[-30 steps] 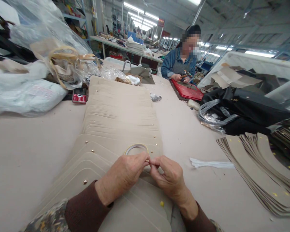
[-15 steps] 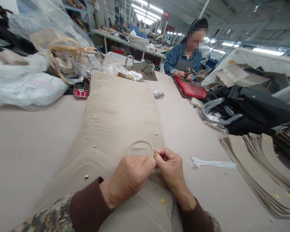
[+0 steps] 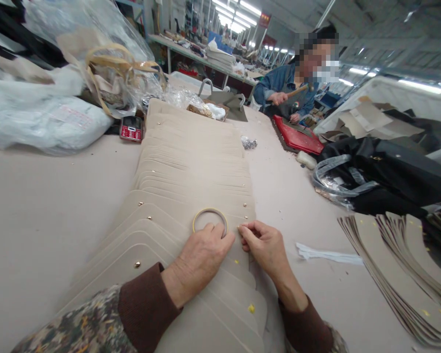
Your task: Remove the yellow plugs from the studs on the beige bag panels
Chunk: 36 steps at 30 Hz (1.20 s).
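My left hand is closed round the lower edge of a thin roll of yellow tape, which stands up above the fingers. Just to its right, my right hand is pinched, with a tiny yellowish bit of tape at the fingertips. Both hands are over a long overlapping row of beige leather-like panels with rounded corners. Small metal studs sit along the panels' edges. A yellow tape piece sticks to a nearer panel, and a smaller one lies close to my left hand.
Fanned beige strips with yellow bits lie at right, beside a white strip. Behind them is a black bag. Across the table a person holds a hammer over a red pad. A red phone and plastic-wrapped goods are at left.
My hands have come apart, and the right one now has a small bit of tape at its fingertips. The tape roll has shifted slightly left. The co-worker's hammer has been raised.
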Available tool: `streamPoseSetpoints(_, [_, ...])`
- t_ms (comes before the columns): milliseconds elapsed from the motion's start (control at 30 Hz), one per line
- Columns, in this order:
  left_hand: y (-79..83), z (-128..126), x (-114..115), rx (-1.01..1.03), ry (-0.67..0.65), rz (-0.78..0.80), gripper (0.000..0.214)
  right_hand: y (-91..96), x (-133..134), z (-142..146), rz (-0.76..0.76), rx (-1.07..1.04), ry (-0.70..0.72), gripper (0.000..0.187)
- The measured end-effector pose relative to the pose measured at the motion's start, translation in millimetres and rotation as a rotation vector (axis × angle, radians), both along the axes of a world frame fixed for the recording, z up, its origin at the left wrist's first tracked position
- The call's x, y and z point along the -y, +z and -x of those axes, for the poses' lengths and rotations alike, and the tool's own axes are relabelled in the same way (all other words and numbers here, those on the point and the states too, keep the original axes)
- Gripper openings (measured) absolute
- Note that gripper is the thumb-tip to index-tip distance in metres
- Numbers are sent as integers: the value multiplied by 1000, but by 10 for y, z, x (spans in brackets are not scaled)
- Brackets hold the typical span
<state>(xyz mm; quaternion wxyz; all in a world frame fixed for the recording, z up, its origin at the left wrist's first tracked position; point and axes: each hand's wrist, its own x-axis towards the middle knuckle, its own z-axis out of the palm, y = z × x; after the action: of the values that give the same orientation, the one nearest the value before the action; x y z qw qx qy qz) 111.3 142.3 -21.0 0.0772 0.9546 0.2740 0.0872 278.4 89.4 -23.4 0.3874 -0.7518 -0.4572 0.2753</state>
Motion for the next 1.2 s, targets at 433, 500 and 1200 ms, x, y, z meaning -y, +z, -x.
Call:
streamPoseSetpoints(433, [-4,20,2,-7,4,12,13,-10,-74,21,-38,372,16,24])
streamPoseSetpoints(500, [1,29,3,3,9,14,13,-32,-7,-5,-21,242,-14,20])
streamPoseSetpoints(1200, [129,84,-298,34,190,-132,15,44,81,60,-98,544,242,18])
